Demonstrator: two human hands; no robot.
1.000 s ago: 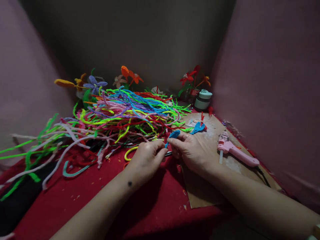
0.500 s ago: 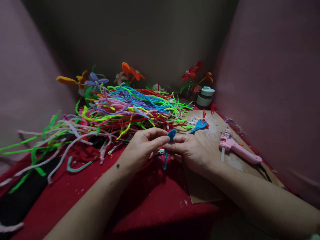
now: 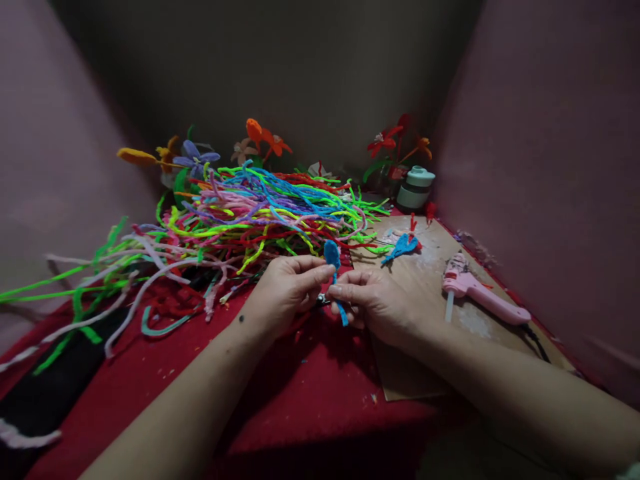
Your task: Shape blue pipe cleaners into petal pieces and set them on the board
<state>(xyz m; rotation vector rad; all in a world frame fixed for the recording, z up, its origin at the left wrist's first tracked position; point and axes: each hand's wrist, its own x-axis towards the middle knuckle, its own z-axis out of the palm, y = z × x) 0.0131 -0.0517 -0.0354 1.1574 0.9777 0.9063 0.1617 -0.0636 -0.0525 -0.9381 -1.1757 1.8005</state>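
My left fingers (image 3: 319,274) pinch the blue petal (image 3: 331,253) below its rounded head, while my right fingers (image 3: 350,292) grip its stem (image 3: 343,315). I hold it over the red worktop (image 3: 300,407), beside the cardboard (image 3: 407,373).

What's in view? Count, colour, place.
Held fuzzy piece: 1, blue, in both hands' fingers
Looped fuzzy piece: at least 1, blue, on cardboard
Fuzzy stems: many, mixed colours, heaped mid-table, spilling left
Metallic item: 1, silvery, mostly hidden between hands
Glue gun: 1, pink, on cardboard
Cardboard: 1, brown, table's right side
Red pieces: at least 2, red, cardboard's far end
Flowers: several, mixed colours, along back
Container: 1, pale teal, back right
Cloth: 1, red, over table
Black item: 1, black, lower left
Walls: 3, pinkish sides, dark back
Left hand: 1, centre
Right hand: 1, right of centre
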